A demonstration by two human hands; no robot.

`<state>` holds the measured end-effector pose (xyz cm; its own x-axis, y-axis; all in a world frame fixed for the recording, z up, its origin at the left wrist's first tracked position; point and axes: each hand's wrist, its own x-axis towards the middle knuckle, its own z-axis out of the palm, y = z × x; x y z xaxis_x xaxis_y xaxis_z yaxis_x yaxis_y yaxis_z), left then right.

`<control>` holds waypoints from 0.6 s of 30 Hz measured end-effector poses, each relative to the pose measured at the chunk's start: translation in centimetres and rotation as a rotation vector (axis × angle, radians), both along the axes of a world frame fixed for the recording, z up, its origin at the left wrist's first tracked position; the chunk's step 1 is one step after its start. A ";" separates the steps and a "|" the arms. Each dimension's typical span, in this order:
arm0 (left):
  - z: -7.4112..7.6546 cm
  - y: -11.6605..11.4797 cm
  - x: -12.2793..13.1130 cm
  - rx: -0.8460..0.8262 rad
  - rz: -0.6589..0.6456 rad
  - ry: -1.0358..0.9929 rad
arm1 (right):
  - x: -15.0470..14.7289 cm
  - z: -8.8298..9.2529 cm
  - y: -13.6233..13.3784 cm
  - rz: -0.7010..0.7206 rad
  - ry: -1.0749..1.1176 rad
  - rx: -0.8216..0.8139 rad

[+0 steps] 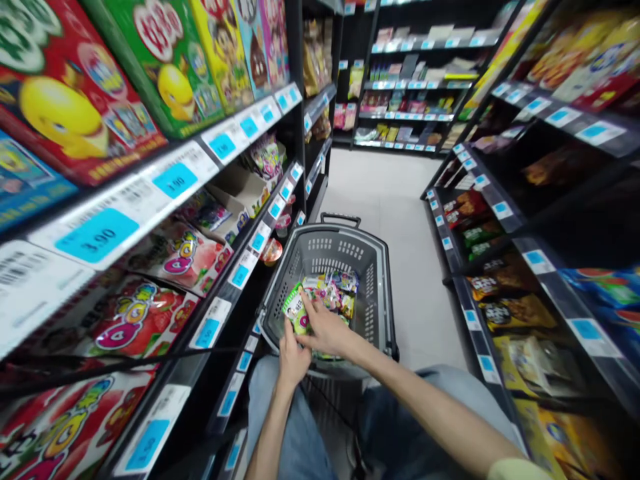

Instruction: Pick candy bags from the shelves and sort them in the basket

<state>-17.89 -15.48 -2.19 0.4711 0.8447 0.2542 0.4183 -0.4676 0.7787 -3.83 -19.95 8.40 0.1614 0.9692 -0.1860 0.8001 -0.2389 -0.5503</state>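
Note:
A small green bag of candy with a white and pink print is held over the near left part of a grey shopping basket. My left hand pinches its lower edge, fingers closed. Across the bag's right side lies my right hand, its fingers reaching up along the front and its thumb near the lower edge. Below, inside the basket, several colourful candy packets lie in a loose heap, partly hidden by my hands.
Close on the left, a shelf carries large cartoon boxes, with fruit gummy bags lower down. Shelves of snack packets line the right. Pale floor runs ahead to a back shelf. A dark cable hangs near my knees.

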 end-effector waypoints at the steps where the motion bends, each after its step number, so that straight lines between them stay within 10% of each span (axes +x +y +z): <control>1: -0.2 0.1 -0.1 -0.014 0.003 0.001 | 0.1 0.4 0.4 0.008 -0.006 -0.009; 9: 0.0 0.0 0.8 -0.202 -0.019 0.042 | 3.8 1.3 3.7 0.058 0.066 -0.007; 18: 2.5 -0.2 2.5 -0.026 -0.162 0.263 | 12.5 0.2 7.2 -0.078 0.398 0.228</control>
<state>-15.39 -15.66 0.33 0.6471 0.7576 0.0855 0.5282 -0.5264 0.6663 8.70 -12.74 8.59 0.1942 0.9805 -0.0314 0.5003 -0.1265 -0.8566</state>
